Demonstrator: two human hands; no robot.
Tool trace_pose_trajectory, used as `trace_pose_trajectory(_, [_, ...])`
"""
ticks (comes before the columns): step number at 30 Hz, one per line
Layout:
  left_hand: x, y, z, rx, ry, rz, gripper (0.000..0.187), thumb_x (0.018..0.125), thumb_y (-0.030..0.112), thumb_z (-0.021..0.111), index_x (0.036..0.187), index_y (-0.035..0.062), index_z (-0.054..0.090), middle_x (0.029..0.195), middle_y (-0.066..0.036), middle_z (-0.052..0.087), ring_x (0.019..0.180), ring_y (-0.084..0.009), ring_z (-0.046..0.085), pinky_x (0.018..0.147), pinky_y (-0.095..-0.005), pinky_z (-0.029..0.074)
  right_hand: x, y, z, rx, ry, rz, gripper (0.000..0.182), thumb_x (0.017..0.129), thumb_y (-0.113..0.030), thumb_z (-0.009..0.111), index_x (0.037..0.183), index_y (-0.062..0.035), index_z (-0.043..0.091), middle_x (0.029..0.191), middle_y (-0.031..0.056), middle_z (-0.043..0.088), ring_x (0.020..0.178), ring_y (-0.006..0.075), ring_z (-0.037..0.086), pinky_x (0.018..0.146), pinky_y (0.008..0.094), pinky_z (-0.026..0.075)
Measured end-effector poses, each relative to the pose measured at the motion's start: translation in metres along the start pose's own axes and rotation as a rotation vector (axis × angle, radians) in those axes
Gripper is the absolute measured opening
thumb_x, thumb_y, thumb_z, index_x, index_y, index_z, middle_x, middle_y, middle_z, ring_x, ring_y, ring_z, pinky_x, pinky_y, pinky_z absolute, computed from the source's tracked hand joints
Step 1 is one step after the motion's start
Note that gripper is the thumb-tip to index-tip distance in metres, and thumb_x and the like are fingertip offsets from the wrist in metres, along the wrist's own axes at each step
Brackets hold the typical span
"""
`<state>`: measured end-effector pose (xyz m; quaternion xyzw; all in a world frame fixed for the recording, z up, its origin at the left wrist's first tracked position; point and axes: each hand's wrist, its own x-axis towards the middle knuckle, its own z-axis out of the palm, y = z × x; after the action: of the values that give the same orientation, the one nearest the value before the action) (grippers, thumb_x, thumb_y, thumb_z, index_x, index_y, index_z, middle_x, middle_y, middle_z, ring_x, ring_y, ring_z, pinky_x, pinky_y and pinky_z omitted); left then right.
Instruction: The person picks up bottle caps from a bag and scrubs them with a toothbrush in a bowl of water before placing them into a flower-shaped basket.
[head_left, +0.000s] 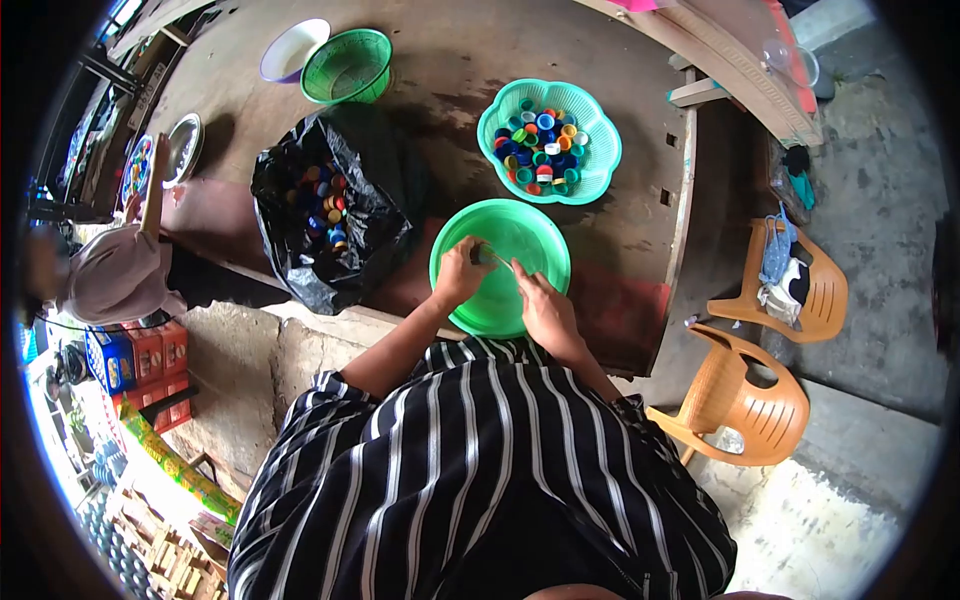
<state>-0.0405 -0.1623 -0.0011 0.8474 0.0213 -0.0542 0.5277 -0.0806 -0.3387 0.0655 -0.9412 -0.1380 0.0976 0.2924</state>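
Note:
My left hand [460, 273] is closed around a small dark bottle cap [483, 256], partly hidden by the fingers. In my right hand [546, 308] is a thin, light-coloured tool [503, 263], its tip pointing at the cap; its exact kind is too small to make out. Both hands are over a green plastic basin [500, 325] at the table's near edge, with water or a shiny bottom inside. Just beyond, a turquoise scalloped basket [600, 150] holds several mixed-colour bottle caps [545, 145]. Left of the basin, a black plastic bag [375, 190] stands open with more caps inside.
A green strainer basket [350, 65] and a white bowl [293, 50] sit at the table's far side. Another person [120, 270] is at the left, near a metal tray [183, 150]. Orange plastic chairs [750, 410] stand at the right, with stacked crates [140, 365] lower left.

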Motion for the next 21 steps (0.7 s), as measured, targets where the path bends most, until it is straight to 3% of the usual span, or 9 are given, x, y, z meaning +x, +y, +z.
trace_pose_trajectory(2, [-0.001,-0.008,0.007,-0.027,0.045,0.078,0.039,0.068,0.014,0.077,0.1,-0.0016,0.061,0.076,-0.009,0.063,0.068,-0.0158,0.06,0.065,-0.03,0.048,0.0,0.003,-0.006,-0.055,-0.019,0.085,0.048,0.087,-0.007,0.053,0.133,-0.0173,0.045,0.096,0.0137,0.057,0.077,0.0359,0.06,0.064,0.0429,0.05])
trace_pose_trajectory(5, [-0.001,0.002,0.002,0.026,-0.015,-0.068,0.041,0.064,0.012,0.079,0.098,-0.0013,0.06,0.076,-0.008,0.062,0.068,-0.0161,0.059,0.067,-0.0303,0.049,-0.006,0.0,-0.001,0.002,0.001,0.067,0.047,0.087,-0.007,0.052,0.132,-0.0171,0.045,0.095,0.014,0.058,0.077,0.0361,0.06,0.065,0.0426,0.05])
trace_pose_trajectory(8, [-0.003,-0.008,0.005,-0.028,0.018,0.041,0.044,0.062,0.01,0.078,0.1,-0.0013,0.059,0.074,-0.01,0.063,0.063,-0.0161,0.058,0.06,-0.0306,0.048,-0.008,0.005,0.001,-0.011,-0.021,0.081,0.047,0.086,-0.007,0.053,0.132,-0.0148,0.046,0.095,0.0151,0.058,0.079,0.036,0.06,0.066,0.043,0.05])
trace_pose_trajectory(12, [-0.009,-0.017,0.004,-0.122,-0.011,-0.014,0.052,0.063,0.01,0.078,0.107,-0.0017,0.054,0.081,-0.012,0.066,0.07,-0.0166,0.063,0.065,-0.0294,0.052,-0.006,0.012,-0.005,-0.05,0.015,0.124,0.047,0.086,-0.007,0.052,0.132,-0.0142,0.045,0.095,0.0158,0.058,0.08,0.0362,0.06,0.068,0.0434,0.05])
trace_pose_trajectory(14, [-0.01,-0.015,-0.002,-0.075,-0.037,-0.004,0.053,0.064,0.011,0.078,0.109,-0.0019,0.053,0.082,-0.012,0.066,0.07,-0.0165,0.064,0.065,-0.03,0.052,-0.01,0.015,-0.001,0.074,0.004,0.039,0.046,0.087,-0.008,0.052,0.132,-0.0147,0.046,0.095,0.0166,0.058,0.08,0.0364,0.06,0.068,0.0436,0.05])
trace_pose_trajectory(18, [0.0,-0.002,-0.015,-0.092,-0.02,0.006,0.054,0.065,0.011,0.079,0.11,-0.0034,0.052,0.087,-0.013,0.068,0.074,-0.0163,0.065,0.069,-0.029,0.053,-0.005,0.013,-0.012,-0.096,-0.157,0.132,0.045,0.087,-0.009,0.051,0.131,-0.0136,0.046,0.096,0.017,0.059,0.081,0.0368,0.061,0.069,0.0431,0.05])
trace_pose_trajectory(21, [0.004,0.001,-0.02,-0.046,-0.056,-0.04,0.056,0.066,0.011,0.079,0.112,-0.0041,0.052,0.09,-0.015,0.068,0.076,-0.0169,0.066,0.07,-0.0282,0.053,0.0,0.006,-0.012,0.006,-0.061,0.099,0.043,0.088,-0.012,0.05,0.131,-0.0143,0.046,0.097,0.0161,0.059,0.081,0.0365,0.062,0.069,0.0428,0.051])
